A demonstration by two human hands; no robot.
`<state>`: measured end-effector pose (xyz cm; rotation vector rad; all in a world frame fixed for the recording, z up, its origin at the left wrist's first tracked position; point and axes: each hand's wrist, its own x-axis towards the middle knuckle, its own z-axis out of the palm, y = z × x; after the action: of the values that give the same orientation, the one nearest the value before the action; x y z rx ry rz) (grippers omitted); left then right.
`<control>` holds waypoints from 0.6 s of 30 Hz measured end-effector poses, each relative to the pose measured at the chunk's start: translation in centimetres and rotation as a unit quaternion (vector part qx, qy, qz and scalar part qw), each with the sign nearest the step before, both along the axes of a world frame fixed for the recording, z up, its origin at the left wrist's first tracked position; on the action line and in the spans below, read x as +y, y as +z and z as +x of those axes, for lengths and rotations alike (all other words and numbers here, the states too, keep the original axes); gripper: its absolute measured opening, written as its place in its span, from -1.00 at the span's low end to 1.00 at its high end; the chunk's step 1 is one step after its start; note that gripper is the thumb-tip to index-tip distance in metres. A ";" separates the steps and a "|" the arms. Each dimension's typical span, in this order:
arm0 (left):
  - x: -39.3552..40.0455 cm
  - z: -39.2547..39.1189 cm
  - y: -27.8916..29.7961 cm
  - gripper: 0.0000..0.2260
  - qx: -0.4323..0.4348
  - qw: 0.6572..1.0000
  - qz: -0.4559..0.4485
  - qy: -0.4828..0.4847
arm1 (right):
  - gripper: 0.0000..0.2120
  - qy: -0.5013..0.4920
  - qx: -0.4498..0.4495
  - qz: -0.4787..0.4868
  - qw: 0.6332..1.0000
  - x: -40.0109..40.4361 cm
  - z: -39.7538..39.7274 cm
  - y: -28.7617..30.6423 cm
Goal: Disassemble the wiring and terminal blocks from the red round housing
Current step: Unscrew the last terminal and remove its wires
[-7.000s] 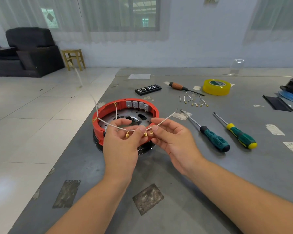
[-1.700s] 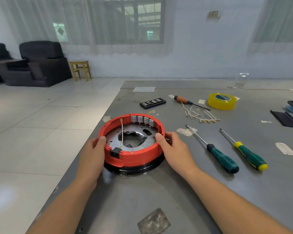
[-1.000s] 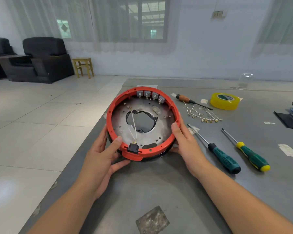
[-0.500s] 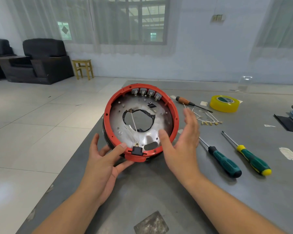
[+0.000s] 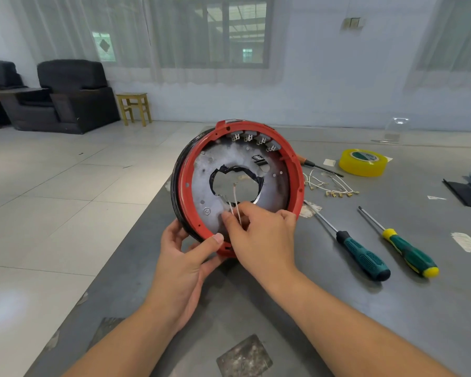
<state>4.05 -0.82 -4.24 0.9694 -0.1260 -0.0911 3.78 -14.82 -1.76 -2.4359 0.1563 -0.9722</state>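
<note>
The red round housing [image 5: 297, 172] is tipped up on its edge above the grey table, its open face towards me. Inside is a metal plate with a ragged central hole, and several grey terminal blocks [image 5: 252, 138] sit along the top inner rim. My left hand [image 5: 186, 254] grips the lower rim, thumb on the red edge. My right hand [image 5: 261, 235] reaches into the lower part and pinches a thin white wire [image 5: 235, 200] that runs up towards the hole. The black connector at the bottom rim is hidden behind my right hand.
A pile of removed white wires with brass lugs [image 5: 329, 186] lies right of the housing. Two green-handled screwdrivers [image 5: 362, 257] [image 5: 409, 254] lie to the right, an orange-handled one [image 5: 314, 165] and a yellow tape roll [image 5: 363, 162] farther back. The table's left edge drops to tiled floor.
The housing has been lifted off the table and tipped upright. My right hand left the rim, moved inside and now pinches the white wire; the left hand keeps holding the lower rim.
</note>
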 end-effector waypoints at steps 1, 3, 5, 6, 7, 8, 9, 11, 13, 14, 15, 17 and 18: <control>0.0 0.1 -0.1 -0.36 0.004 1.000 -0.001 0.000 | -0.62 0.006 0.003 0.021 1.000 0.0 0.0 0.1; 0.1 0.2 -0.2 -0.35 0.007 1.000 -0.003 -0.001 | -0.58 0.010 0.005 0.048 0.999 0.1 0.0 0.5; 0.1 0.2 -0.3 -0.34 0.006 1.000 -0.001 -0.001 | -0.56 0.009 0.008 0.063 0.998 0.1 -0.1 0.8; 0.1 0.2 -0.3 -0.33 0.006 1.000 0.000 -0.001 | -0.56 0.008 0.007 0.068 0.998 0.1 -0.2 0.9; 0.1 0.3 -0.4 -0.32 0.004 1.000 0.002 -0.002 | -0.56 0.008 0.003 0.073 0.997 0.0 -0.2 1.0; 0.0 0.3 -0.4 -0.31 0.003 1.000 0.005 -0.003 | -0.56 0.011 -0.001 0.075 0.997 0.1 -0.3 1.0; 0.1 0.3 -0.5 -0.30 0.003 1.000 0.007 -0.003 | -0.57 0.015 -0.002 0.072 0.997 0.2 -0.4 0.9; 0.2 0.4 -0.6 -0.30 0.004 1.000 0.009 -0.002 | -0.65 0.020 -0.001 0.051 0.998 0.4 -0.5 0.7; 0.4 0.5 -0.7 -0.33 0.003 1.000 0.007 -0.004 | -0.72 0.019 -0.017 0.031 0.999 0.3 -0.7 0.7; 0.6 0.5 -0.7 -0.34 0.002 1.000 0.007 -0.005 | -0.73 0.019 -0.029 0.018 0.999 0.2 -0.8 0.8; 0.7 0.6 -0.7 -0.33 0.001 1.000 0.007 -0.008 | -0.74 0.018 -0.041 0.001 0.999 0.0 -0.8 0.8; 0.8 0.6 -0.6 -0.32 0.001 1.000 0.006 -0.010 | -0.73 0.014 -0.043 -0.009 0.999 -0.3 -0.9 1.1; 0.8 0.7 -0.6 -0.32 0.001 1.000 0.006 -0.010 | -0.71 0.012 -0.031 0.010 0.999 -0.4 -0.8 1.3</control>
<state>4.70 -0.02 -4.86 0.9809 -0.1340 -0.1112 2.95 -15.21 -0.50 -2.3805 0.1153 -1.0291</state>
